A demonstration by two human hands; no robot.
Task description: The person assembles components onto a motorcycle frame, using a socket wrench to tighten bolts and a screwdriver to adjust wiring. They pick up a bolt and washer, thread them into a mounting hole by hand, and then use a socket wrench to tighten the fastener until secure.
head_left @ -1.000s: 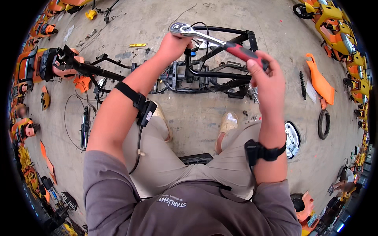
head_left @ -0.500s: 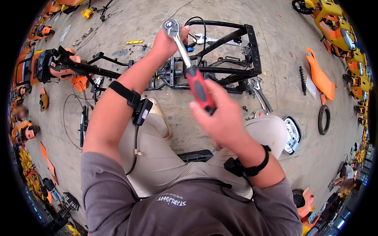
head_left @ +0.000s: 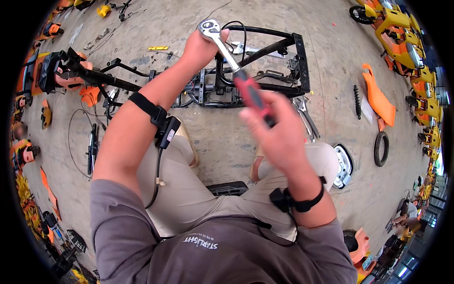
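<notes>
A ratchet wrench (head_left: 228,54) with a chrome head and a red-and-black handle slants over a black tubular motorbike frame (head_left: 265,89) on the floor. My left hand (head_left: 199,49) is closed around the underside of the wrench's head, with most fingers hidden and one fingertip showing to its right. At the handle's lower end is my right hand (head_left: 280,130), blurred, thumb on one side and fingers on the other. A black cable loop rises from the frame beside the wrench head.
Beyond the frame lie an adjustable wrench (head_left: 257,48) and a yellow tool (head_left: 158,48). Pliers-like tools (head_left: 306,118) rest by my right knee. Farther right are a shock absorber (head_left: 357,102), an orange panel (head_left: 378,98) and a tyre (head_left: 381,148). Yellow motorbikes (head_left: 402,40) line the right side.
The wrench handle's lower end and my right hand have swung a little to the right and slightly up. My left hand stays at the wrench head; the whole view has shifted slightly.
</notes>
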